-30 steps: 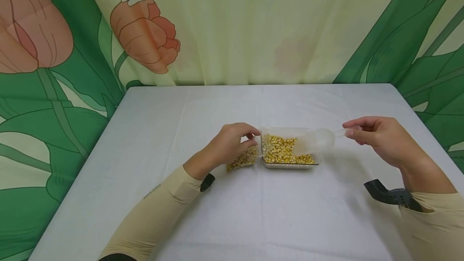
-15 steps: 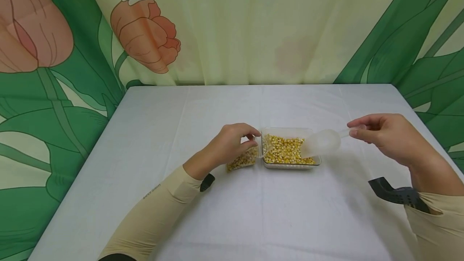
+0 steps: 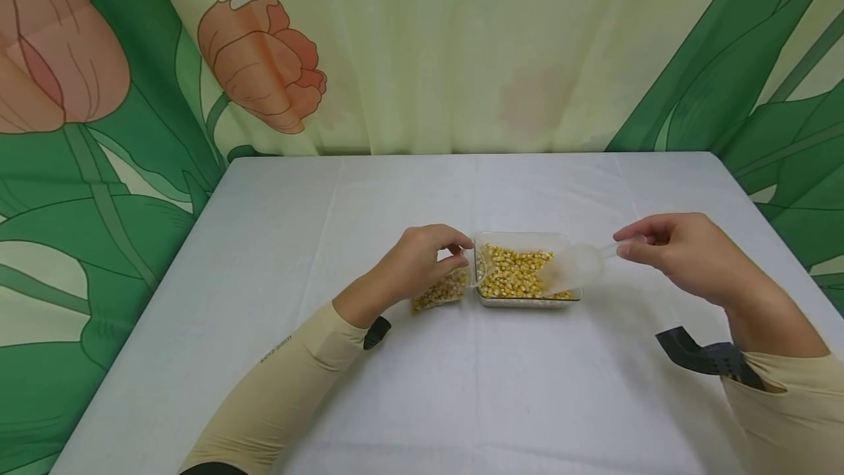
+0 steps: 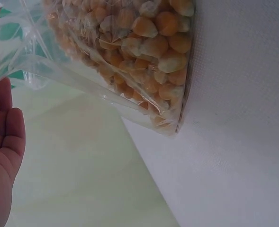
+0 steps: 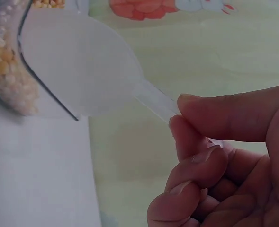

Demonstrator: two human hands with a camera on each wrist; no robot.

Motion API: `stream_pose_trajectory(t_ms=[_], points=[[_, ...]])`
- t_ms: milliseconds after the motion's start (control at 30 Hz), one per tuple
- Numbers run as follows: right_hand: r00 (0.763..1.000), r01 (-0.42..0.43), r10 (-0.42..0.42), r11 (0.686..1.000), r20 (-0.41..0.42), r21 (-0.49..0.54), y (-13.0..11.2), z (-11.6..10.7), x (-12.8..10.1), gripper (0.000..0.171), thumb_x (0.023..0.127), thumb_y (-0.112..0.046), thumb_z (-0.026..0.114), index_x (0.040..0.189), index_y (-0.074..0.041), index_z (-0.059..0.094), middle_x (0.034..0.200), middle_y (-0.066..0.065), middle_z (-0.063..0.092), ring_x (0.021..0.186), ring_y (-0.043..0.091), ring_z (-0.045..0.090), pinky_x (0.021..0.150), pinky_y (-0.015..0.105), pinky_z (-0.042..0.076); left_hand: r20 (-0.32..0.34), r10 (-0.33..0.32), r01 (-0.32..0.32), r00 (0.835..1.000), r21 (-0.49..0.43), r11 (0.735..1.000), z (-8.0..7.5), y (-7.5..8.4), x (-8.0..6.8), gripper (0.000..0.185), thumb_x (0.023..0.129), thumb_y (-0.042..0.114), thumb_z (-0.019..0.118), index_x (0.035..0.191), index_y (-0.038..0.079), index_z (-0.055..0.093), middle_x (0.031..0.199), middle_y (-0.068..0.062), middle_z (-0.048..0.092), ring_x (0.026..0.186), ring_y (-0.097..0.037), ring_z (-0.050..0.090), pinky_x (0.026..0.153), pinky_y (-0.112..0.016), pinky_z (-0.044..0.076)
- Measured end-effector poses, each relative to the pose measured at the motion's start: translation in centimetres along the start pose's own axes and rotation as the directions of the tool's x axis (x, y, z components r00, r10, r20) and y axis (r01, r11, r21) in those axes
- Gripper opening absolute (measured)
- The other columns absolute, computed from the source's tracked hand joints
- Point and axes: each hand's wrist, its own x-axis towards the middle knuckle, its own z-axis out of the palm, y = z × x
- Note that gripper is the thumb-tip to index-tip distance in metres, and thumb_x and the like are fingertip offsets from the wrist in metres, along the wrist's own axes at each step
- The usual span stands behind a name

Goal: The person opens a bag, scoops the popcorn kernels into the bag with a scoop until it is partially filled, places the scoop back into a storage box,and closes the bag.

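My left hand (image 3: pixel 431 259) pinches the top of a clear plastic bag (image 4: pixel 130 52) of corn kernels, which stands on the table with its mouth toward the container. Right beside the bag is a clear rectangular container (image 3: pixel 527 304) with a layer of yellow corn kernels (image 3: pixel 511 270) in it. In my right hand (image 3: pixel 679 248) is the thin handle of a translucent plastic scoop (image 5: pixel 87 66), held between thumb and fingers. The scoop's head reaches over the container's right rim, its front edge down at the kernels. The right wrist view shows the back of the scoop, so its inside is hidden.
A white cloth covers the table (image 3: pixel 369 196), whose far edge meets a printed curtain (image 3: pixel 428 57). White tabletop extends on both sides of the bag and container and in front of them.
The scoop first drew back to the right, then my right hand pushed it left and slightly down into the kernels again. My left hand and the bag have stayed in place.
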Motion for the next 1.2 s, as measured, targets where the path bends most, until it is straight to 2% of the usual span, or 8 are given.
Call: stream_pose_trajectory(t_ms=[233, 533, 733, 833, 967, 1067, 1133, 1200], points=[[1.000, -0.001, -0.001, 0.995, 0.021, 0.102, 0.6, 2.6, 0.9, 0.045, 0.101, -0.031, 0.063, 0.129, 0.004, 0.062, 0.103, 0.011, 0.062, 0.095, 0.028, 0.050, 0.072, 0.035, 0.045, -0.002, 0.003, -0.003, 1.000, -0.001, 1.000, 0.1, -0.1, 0.0, 0.019, 0.094, 0.010, 0.072, 0.112, 0.005, 0.073, 0.105, -0.003, 0.072, 0.095, -0.014, 0.067, 0.086, -0.027, 0.052], [0.998, -0.049, 0.041, 0.974, 0.039, 0.220, 1.9, 4.2, 1.1, 0.045, 0.101, -0.031, 0.062, 0.131, 0.003, 0.061, 0.113, 0.011, 0.066, 0.102, 0.032, 0.057, 0.082, 0.038, 0.048, 0.002, 0.008, -0.008, 1.000, 0.000, 1.000, 0.0, -0.1, 0.0, 0.020, 0.094, 0.010, 0.072, 0.113, 0.004, 0.073, 0.106, -0.004, 0.072, 0.095, -0.014, 0.068, 0.087, -0.029, 0.053], [1.000, -0.030, 0.028, 0.958, 0.012, 0.286, 2.5, 5.4, 1.3, 0.042, 0.101, -0.025, 0.063, 0.128, 0.007, 0.062, 0.098, 0.003, 0.064, 0.088, 0.021, 0.055, 0.075, 0.026, 0.050, 0.011, -0.003, 0.003, 1.000, 0.008, 1.000, -0.1, 0.1, 0.0, 0.019, 0.095, 0.011, 0.071, 0.113, 0.005, 0.073, 0.106, -0.003, 0.072, 0.096, -0.014, 0.067, 0.087, -0.027, 0.052], [1.000, -0.014, 0.012, 0.942, 0.008, 0.336, 2.8, 6.1, 1.5, 0.041, 0.100, -0.022, 0.064, 0.127, 0.009, 0.061, 0.091, 0.002, 0.060, 0.082, 0.018, 0.052, 0.072, 0.024, 0.048, 0.008, 0.000, 0.000, 1.000, 0.007, 1.000, -0.1, 0.1, 0.0, 0.019, 0.094, 0.010, 0.072, 0.113, 0.005, 0.073, 0.106, -0.003, 0.072, 0.096, -0.014, 0.068, 0.087, -0.027, 0.052], [1.000, 0.003, -0.007, 0.902, 0.006, 0.431, 3.0, 7.0, 1.5, 0.042, 0.099, -0.017, 0.065, 0.127, 0.014, 0.059, 0.090, -0.003, 0.059, 0.080, 0.013, 0.053, 0.071, 0.022, 0.049, 0.004, 0.011, -0.011, 1.000, 0.002, 1.000, 0.0, 0.0, 0.0, 0.019, 0.094, 0.010, 0.072, 0.112, 0.003, 0.073, 0.105, -0.004, 0.073, 0.095, -0.014, 0.068, 0.087, -0.028, 0.053], [1.000, 0.020, -0.019, 0.857, -0.008, 0.514, 3.2, 7.4, 1.5, 0.039, 0.098, -0.012, 0.065, 0.124, 0.017, 0.058, 0.091, -0.007, 0.061, 0.080, 0.009, 0.055, 0.071, 0.021, 0.051, -0.001, 0.020, -0.020, 1.000, -0.009, 1.000, 0.0, 0.0, 0.0, 0.019, 0.094, 0.010, 0.072, 0.112, 0.002, 0.073, 0.105, -0.005, 0.073, 0.095, -0.015, 0.068, 0.087, -0.032, 0.054], [0.999, 0.035, -0.030, 0.812, -0.018, 0.583, 3.4, 7.6, 1.5, 0.030, 0.097, -0.008, 0.065, 0.118, 0.013, 0.064, 0.089, -0.009, 0.061, 0.078, 0.007, 0.055, 0.070, 0.020, 0.052, -0.001, 0.021, -0.021, 1.000, -0.015, 1.000, -0.1, 0.0, 0.0, 0.020, 0.094, 0.009, 0.072, 0.112, 0.002, 0.073, 0.105, -0.006, 0.073, 0.095, -0.016, 0.068, 0.087, -0.035, 0.054], [0.999, 0.043, -0.042, 0.742, -0.018, 0.669, 3.5, 7.8, 1.6, 0.016, 0.096, -0.003, 0.064, 0.109, 0.004, 0.071, 0.084, -0.008, 0.061, 0.076, 0.008, 0.056, 0.068, 0.020, 0.052, 0.000, 0.018, -0.018, 1.000, -0.013, 1.000, -0.1, 0.0, 0.0, 0.020, 0.094, 0.009, 0.072, 0.112, 0.002, 0.073, 0.105, -0.006, 0.073, 0.095, -0.016, 0.068, 0.087, -0.035, 0.054]])
